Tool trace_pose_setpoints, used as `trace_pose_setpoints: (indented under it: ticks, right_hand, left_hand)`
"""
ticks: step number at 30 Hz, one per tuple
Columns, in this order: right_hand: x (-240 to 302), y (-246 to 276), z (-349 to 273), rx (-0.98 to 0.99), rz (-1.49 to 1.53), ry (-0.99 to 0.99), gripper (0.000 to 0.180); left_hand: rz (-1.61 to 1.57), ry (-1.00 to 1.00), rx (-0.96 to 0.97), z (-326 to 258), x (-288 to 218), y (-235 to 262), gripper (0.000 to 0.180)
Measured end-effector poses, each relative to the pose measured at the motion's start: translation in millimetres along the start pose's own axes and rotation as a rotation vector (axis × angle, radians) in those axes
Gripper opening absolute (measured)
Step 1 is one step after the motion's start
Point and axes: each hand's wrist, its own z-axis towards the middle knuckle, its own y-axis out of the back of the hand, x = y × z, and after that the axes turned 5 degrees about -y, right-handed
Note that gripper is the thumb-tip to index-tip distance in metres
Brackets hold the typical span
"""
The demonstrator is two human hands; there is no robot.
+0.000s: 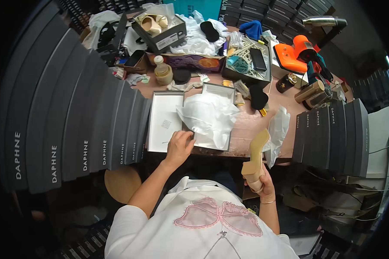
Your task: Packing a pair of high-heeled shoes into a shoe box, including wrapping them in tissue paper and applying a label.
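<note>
In my right hand (263, 183) is a beige heeled shoe (258, 149), held by its heel end with the pale sole turned up and the toe pointing away from me. My left hand (180, 145) is at the near left edge of an open shoe box (219, 89), its fingers curled round the dark rim. White tissue paper (209, 116) fills that box and spills over its sides, hiding whatever may lie beneath. Beside the box on the left lies the box lid (164, 112), its white inside facing up. A strip of white wrapping (279, 134) lies just right of the shoe.
Tall rows of dark grey shoe boxes stand at left (73, 116) and right (333, 134). Across the table's back are a box with beige shoes (160, 41), a bottle (163, 71), a tray of white sticks (246, 58), an orange tool (294, 54) and a black can (286, 82).
</note>
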Motion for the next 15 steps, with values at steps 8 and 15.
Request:
trace_pose_setpoints:
  ticks: [8, 15]
  right_hand:
    - [53.7, 25.5, 23.8, 0.026, -0.032, -0.09, 0.097]
    - [68.0, 67.8, 21.4, 0.035, -0.098, -0.216, 0.112]
  left_hand:
    - [-0.054, 0.188, -0.059, 71.6, -25.2, -165.4, 0.07]
    - [-0.146, 0.278, -0.14, 39.6, 5.3, -195.0, 0.062]
